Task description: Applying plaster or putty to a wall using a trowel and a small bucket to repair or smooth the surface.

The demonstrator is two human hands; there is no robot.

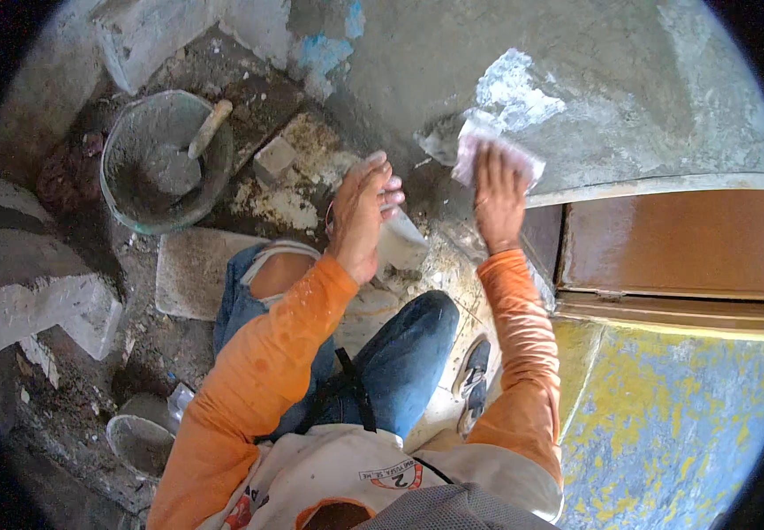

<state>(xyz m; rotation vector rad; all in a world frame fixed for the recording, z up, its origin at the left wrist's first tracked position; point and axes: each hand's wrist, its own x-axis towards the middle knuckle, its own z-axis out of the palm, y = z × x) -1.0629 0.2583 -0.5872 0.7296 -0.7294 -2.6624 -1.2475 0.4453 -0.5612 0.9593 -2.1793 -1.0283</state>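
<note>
My right hand (499,199) lies with fingers stretched over a creased pinkish-white sheet (466,159) and presses it to the grey wall (612,97). Whether the sheet is paper or cloth I cannot tell. Just above it is a rough white patch (514,88) on the wall. My left hand (360,216) is raised over my knees, its fingers curled inward. A smooth whitish piece (404,231) shows beside the palm. Its kind is unclear, and the fingers partly hide whether they grip it.
A round, mortar-stained tub (108,177) with a wooden-handled tool (210,130) stands at the far left. Near it lie a small block (274,159) and a pale slab (192,274). A white bucket (139,442) is at lower left. A brown wooden panel (673,243) borders the right.
</note>
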